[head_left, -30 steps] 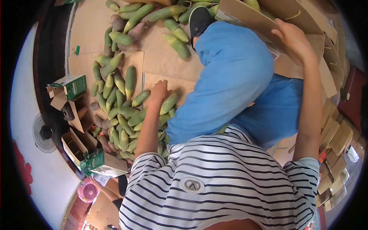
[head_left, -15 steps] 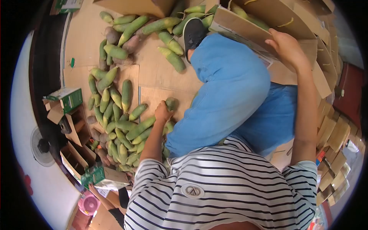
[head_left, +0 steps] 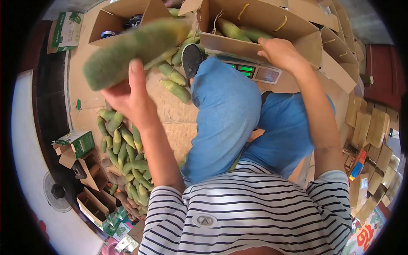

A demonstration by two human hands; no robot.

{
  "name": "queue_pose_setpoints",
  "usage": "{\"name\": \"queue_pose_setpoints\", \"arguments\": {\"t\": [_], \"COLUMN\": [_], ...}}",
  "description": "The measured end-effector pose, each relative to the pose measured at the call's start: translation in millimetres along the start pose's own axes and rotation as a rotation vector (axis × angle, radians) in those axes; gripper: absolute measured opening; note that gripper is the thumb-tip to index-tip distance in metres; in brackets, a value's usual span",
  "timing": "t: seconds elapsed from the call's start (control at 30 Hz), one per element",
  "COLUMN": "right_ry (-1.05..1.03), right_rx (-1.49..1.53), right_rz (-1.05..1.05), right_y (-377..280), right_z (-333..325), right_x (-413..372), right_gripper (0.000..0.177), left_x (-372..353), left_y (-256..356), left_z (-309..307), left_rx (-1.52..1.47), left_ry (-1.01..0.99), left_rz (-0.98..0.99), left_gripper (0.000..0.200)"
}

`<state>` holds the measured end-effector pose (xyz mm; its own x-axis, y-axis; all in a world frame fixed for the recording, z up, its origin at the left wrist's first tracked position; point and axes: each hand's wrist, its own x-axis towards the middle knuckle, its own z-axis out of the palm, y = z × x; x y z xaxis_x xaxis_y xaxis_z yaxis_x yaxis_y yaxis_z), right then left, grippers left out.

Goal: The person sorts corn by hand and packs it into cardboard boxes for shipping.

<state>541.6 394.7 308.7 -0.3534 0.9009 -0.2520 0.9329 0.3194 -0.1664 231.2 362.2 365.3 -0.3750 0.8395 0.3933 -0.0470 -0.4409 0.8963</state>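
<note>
A large green radish (head_left: 136, 51), blurred by motion, is gripped in my left hand (head_left: 134, 91), raised at the upper left with the thumb across it. My right hand (head_left: 280, 53) holds the near edge of an open cardboard box (head_left: 263, 52) at the top. Inside that box lie green radishes (head_left: 233, 32), and yellow cord loops hang on its far wall. The box rests over a scale (head_left: 255, 72) with green lit digits. Loose green radishes (head_left: 175, 90) lie by my shoe, and a pile of several (head_left: 123, 144) lies at the left.
Another open box (head_left: 100, 34) with dark items stands at the upper left. Green-and-white cartons (head_left: 68, 32) line the left side, near a fan (head_left: 57, 193). Cardboard boxes (head_left: 340, 63) stand at the right, above flattened cardboard pieces (head_left: 374, 131).
My left hand has risen from beside the pile to the upper left, lifting a radish. The view has shifted, showing more of the box and the scale. My right hand stays at the box edge.
</note>
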Motion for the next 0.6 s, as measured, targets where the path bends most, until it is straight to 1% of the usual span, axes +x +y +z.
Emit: {"name": "queue_pose_setpoints", "arguments": {"t": [0.07, 0.17, 0.2, 0.23, 0.27, 0.33, 0.4, 0.43, 0.47, 0.53, 0.6], "right_ry": [0.043, 0.092, 0.050, 0.006, -0.038, -0.032, -0.045, 0.008, -0.002, -0.031, -0.014], "right_rx": [-0.012, 0.042, 0.012, -0.015, -0.039, -0.034, -0.033, -0.007, -0.011, -0.022, -0.009], "right_rz": [-0.021, -0.007, 0.001, 0.008, 0.017, 0.018, 0.034, -0.005, 0.001, 0.013, 0.007], "right_y": [5, 8, 6, 3, 1, 0, -7, -3, -3, -5, -5], "right_z": [6, 11, 8, 2, -1, -1, -11, -3, -4, -7, -3], "right_x": [-1, -2, -1, -1, -1, -3, -5, -7, -6, -5, -5], "right_gripper": [0.025, 0.025, 0.025, 0.026, 0.026, 0.027, 0.026, 0.023, 0.023, 0.023, 0.023], "left_x": [3, 0, -5, -11, -18, -27, -50, -65, -84, -132, -163], "left_y": [13, -2, -14, -26, -36, -56, -92, -103, -112, -140, -141], "left_z": [43, 76, 75, 68, 56, 19, -37, -64, -93, -154, -194], "left_rx": [-0.168, -0.062, -0.020, 0.139, 0.172, 0.233, 0.377, 0.512, 0.647, 0.727, 0.878], "left_ry": [0.067, -0.230, -0.344, -0.330, -0.318, -0.298, -0.335, -0.394, -0.451, -0.426, -0.390], "left_rz": [-0.067, -0.137, -0.174, -0.166, -0.204, -0.276, -0.390, -0.452, -0.515, -0.593, -0.650], "left_gripper": [0.048, 0.049, 0.050, 0.057, 0.056, 0.053, 0.043, 0.040, 0.038, 0.035, 0.035]}}
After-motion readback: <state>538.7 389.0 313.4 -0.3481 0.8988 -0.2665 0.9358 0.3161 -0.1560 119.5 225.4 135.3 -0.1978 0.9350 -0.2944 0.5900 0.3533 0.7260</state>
